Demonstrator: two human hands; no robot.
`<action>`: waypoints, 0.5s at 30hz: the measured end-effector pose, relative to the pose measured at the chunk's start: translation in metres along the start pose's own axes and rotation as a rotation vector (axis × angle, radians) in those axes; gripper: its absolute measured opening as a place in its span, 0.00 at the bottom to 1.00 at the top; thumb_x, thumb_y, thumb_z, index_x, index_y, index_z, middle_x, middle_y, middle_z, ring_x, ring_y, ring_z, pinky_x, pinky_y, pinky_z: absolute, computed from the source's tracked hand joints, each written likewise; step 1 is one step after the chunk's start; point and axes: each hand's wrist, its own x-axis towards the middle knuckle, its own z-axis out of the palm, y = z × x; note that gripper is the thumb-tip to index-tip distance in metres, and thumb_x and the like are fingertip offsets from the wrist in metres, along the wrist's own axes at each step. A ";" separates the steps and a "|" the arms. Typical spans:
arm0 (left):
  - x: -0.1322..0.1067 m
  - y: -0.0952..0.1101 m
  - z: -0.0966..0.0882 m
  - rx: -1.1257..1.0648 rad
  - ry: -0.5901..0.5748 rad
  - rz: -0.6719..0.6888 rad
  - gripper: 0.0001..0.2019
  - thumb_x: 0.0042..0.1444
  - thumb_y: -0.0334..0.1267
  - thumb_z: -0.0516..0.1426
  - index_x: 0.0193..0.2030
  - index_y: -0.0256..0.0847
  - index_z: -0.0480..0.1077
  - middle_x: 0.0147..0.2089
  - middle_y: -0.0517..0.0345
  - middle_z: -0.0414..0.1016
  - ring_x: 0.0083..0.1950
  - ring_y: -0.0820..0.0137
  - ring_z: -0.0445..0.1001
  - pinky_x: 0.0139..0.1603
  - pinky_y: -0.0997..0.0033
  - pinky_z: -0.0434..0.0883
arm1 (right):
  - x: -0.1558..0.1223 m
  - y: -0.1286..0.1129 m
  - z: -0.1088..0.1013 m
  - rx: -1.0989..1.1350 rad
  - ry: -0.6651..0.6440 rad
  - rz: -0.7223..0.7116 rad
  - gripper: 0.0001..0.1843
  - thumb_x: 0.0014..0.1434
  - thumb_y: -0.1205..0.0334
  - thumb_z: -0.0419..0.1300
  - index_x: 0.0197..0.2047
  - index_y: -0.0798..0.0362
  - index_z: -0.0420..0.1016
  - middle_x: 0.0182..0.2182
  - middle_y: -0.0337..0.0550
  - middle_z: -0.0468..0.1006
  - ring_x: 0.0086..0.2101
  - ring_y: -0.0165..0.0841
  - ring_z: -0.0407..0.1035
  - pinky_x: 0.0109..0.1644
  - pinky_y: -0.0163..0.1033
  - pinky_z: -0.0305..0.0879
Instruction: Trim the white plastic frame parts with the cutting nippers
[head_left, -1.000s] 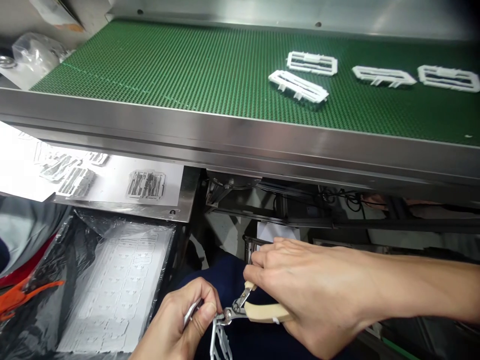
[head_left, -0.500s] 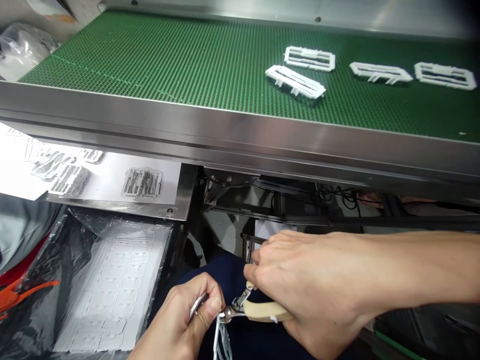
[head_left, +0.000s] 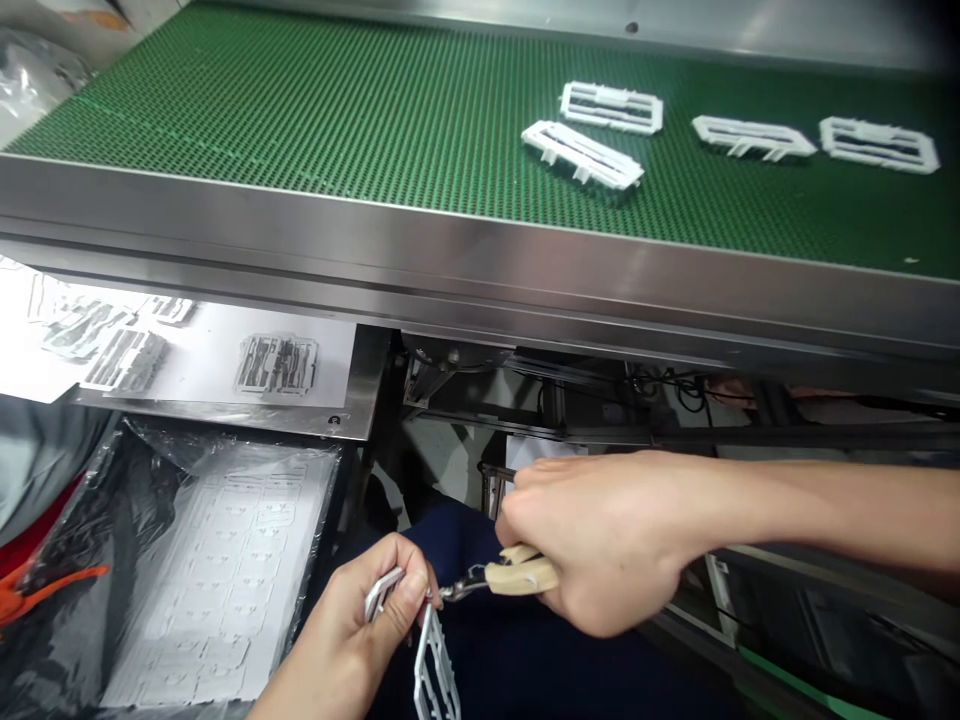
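Observation:
My left hand (head_left: 358,630) pinches a white plastic frame part (head_left: 431,670) that hangs down over my lap at the bottom of the view. My right hand (head_left: 600,535) grips small cutters with cream handles (head_left: 517,577). Their metal jaws (head_left: 457,590) meet the top edge of the part, right beside my left thumb. Both hands sit below the steel edge of the conveyor (head_left: 480,250).
Several white frame parts (head_left: 581,155) lie on the green conveyor belt (head_left: 300,110) at the upper right. A paper sheet with printed part pictures (head_left: 274,362) lies on a steel shelf at left. Below it is a white moulded tray (head_left: 225,580) in black plastic wrap, and an orange clamp (head_left: 37,590).
My right hand has squeezed and turned the cutters, so the handles sit closer together and more level. The left hand has lifted the part slightly; more of it shows.

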 end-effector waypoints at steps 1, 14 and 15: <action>0.001 -0.002 -0.001 -0.047 -0.004 -0.013 0.19 0.61 0.55 0.50 0.31 0.41 0.66 0.29 0.61 0.64 0.31 0.70 0.60 0.34 0.71 0.58 | 0.000 0.006 0.003 0.021 0.007 0.019 0.03 0.44 0.65 0.55 0.20 0.52 0.64 0.18 0.40 0.68 0.19 0.33 0.63 0.16 0.33 0.52; 0.009 -0.033 -0.011 -0.535 -0.188 -0.101 0.30 0.41 0.53 0.68 0.49 0.39 0.73 0.47 0.45 0.77 0.36 0.68 0.69 0.38 0.69 0.63 | 0.023 0.043 0.078 0.152 0.478 -0.155 0.18 0.43 0.67 0.56 0.41 0.51 0.66 0.34 0.42 0.71 0.34 0.36 0.66 0.40 0.40 0.60; 0.010 -0.035 -0.011 -0.561 -0.179 -0.097 0.29 0.43 0.54 0.67 0.48 0.38 0.74 0.46 0.45 0.77 0.35 0.68 0.69 0.38 0.69 0.63 | 0.026 0.042 0.083 0.134 0.510 -0.167 0.20 0.43 0.67 0.56 0.43 0.51 0.66 0.35 0.43 0.70 0.36 0.37 0.65 0.42 0.42 0.60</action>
